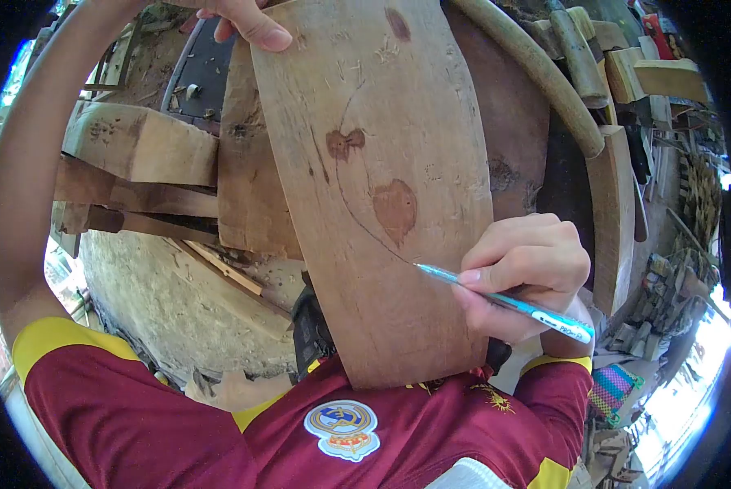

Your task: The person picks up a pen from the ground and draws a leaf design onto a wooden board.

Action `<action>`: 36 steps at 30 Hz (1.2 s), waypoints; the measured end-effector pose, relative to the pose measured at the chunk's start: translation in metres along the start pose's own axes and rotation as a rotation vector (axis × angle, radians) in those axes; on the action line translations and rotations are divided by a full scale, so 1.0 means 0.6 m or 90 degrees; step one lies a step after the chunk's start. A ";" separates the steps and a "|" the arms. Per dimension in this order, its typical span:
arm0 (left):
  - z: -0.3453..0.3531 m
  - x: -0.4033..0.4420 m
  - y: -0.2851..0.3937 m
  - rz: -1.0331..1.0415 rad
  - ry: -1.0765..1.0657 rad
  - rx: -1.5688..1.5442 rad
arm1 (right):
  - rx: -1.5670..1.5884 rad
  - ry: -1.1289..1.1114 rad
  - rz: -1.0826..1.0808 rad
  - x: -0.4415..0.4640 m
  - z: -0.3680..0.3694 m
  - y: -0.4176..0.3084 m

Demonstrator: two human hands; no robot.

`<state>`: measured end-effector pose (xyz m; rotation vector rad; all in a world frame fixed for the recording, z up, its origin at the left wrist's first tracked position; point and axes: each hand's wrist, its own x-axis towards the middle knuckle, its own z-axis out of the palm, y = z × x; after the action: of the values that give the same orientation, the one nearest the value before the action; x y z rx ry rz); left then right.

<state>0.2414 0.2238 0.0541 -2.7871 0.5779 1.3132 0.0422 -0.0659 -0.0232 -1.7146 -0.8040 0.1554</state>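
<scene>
In the middle, slanting down toward the chest: a long, flat wooden board, light brown, with the low end in front of the dark red shirt. On the wood, a thin curved line, going from near the top down past two dark spots, a small one and a bigger one with a pointy bottom. At the low end of that line, the tip of a light blue pen. Around the pen, the right hand, pinching with thumb and fingers, the rest curled in. Up by the board's top left corner, the left hand, with thumb laid on the wood. Finger ends just left of the board, the rest cut off at the top; cannot tell if squeezing or only resting. Behind the board, darker brown wood, showing on both sides. To the left, a fat wooden block on top of other pieces. To the right, a long bent stick and a tall curved piece of wood. On the shirt, a round badge.
</scene>
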 end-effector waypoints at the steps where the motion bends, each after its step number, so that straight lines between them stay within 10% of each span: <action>1: 0.005 0.005 -0.006 -0.008 0.008 0.007 | -0.003 0.003 0.002 0.000 0.000 0.001; 36: -0.001 -0.009 0.011 -0.045 -0.004 -0.029 | -0.028 0.067 -0.092 -0.017 0.017 0.014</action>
<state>0.2365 0.2190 0.0593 -2.8109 0.4499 1.3371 0.0328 -0.0644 -0.0371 -1.6834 -0.8555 -0.0509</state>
